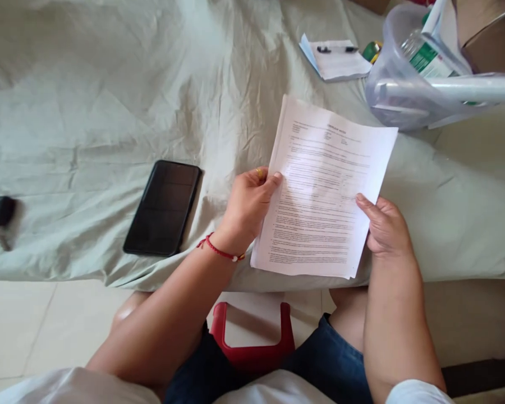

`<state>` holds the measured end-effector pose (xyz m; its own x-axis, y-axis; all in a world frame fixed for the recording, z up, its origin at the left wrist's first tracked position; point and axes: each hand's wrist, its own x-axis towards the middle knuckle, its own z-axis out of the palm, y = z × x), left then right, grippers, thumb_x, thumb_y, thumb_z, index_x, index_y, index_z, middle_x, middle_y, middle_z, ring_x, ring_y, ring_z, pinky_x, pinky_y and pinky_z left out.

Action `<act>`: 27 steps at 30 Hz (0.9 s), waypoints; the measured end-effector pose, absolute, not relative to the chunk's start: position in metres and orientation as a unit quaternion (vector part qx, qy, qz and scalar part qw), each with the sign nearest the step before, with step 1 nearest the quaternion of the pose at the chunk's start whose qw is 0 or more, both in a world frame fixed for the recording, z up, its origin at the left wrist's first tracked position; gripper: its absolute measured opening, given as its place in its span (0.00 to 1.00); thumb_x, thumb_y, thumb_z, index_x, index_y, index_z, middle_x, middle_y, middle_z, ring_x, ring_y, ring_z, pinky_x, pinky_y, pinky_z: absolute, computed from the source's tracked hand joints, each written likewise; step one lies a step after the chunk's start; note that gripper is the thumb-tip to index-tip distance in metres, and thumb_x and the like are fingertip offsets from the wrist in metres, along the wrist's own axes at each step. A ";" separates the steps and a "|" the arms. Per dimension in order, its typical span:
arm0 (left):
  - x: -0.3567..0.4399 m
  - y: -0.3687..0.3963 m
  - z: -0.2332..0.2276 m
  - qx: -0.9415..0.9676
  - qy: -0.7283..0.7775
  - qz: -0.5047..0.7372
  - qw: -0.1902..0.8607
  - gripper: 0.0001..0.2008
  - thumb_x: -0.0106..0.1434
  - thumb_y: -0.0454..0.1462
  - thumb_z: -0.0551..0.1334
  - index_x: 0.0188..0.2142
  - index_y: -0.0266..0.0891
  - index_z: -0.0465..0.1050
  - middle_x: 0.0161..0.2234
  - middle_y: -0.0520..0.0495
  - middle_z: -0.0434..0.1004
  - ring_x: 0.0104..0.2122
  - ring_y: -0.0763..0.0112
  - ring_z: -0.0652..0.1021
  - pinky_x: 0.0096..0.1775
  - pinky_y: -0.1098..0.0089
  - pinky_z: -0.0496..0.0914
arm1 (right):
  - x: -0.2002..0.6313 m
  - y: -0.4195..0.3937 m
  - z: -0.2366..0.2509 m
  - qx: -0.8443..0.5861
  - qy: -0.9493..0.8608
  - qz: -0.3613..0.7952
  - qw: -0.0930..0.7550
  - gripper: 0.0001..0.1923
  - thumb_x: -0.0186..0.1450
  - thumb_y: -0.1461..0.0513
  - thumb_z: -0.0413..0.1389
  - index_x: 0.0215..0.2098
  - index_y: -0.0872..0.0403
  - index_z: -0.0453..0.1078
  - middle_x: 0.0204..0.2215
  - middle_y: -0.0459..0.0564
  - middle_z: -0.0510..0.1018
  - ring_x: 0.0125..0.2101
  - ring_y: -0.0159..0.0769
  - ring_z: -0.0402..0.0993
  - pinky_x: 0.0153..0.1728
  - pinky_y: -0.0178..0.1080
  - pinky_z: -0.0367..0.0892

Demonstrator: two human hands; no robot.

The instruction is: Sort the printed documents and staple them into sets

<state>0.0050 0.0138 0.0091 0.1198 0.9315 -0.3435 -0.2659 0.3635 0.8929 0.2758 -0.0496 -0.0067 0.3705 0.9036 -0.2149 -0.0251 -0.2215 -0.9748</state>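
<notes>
So both hands are pinching a stapled-looking bundle of printed pages [326,191] above the near edge of a bed covered in a pale green sheet [88,112]. The left hand [246,209] has its grip closed on the left margin, thumb on top; the right hand [385,224] clamps the right edge low down, thumb over the print. The far top corner hangs free and lifts a bit.

Risky bits, I'd say: that loose far end could flop or crease if either pinch slackens, and the pages could slip apart. A black phone [163,207] lies to the left, near the bed's edge, so a stray elbow might nudge it off. On the far right, a clear plastic tub [398,84] and a notepad with a pen [336,58] sit well apart.
</notes>
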 end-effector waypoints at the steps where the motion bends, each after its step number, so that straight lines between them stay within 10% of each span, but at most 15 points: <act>1: 0.005 0.013 0.005 0.332 0.488 0.461 0.663 0.15 0.66 0.39 0.76 0.28 0.42 0.74 0.28 0.52 0.74 0.27 0.71 0.73 0.32 0.69 0.69 | 0.276 -0.049 -0.006 -0.646 -0.341 0.450 0.515 0.28 0.57 0.42 0.83 0.47 0.48 0.88 0.54 0.55 0.94 0.64 0.62 0.89 0.75 0.70 0.76; 7: 0.012 0.009 -0.005 0.279 0.473 0.493 0.675 0.17 0.58 0.43 0.84 0.36 0.43 0.78 0.36 0.48 0.84 0.34 0.65 0.81 0.39 0.66 0.78 | 0.284 -0.044 -0.010 -0.660 -0.340 0.446 0.500 0.28 0.52 0.49 0.87 0.46 0.47 0.88 0.56 0.56 0.94 0.63 0.65 0.89 0.74 0.72 0.77; 27: -0.003 0.009 0.013 0.269 0.493 0.452 0.693 0.15 0.79 0.35 0.67 0.32 0.41 0.74 0.31 0.51 0.74 0.30 0.72 0.71 0.35 0.69 0.66 | 0.299 -0.032 -0.027 -0.703 -0.329 0.279 0.565 0.23 0.54 0.53 0.81 0.45 0.51 0.88 0.44 0.50 0.93 0.44 0.47 0.89 0.55 0.56 0.88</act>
<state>-0.0028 0.0092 0.0132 0.1061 0.8916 -0.4401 -0.3609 0.4470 0.8185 0.2990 -0.0324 -0.0271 0.6276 0.7782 -0.0209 0.1468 -0.1447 -0.9785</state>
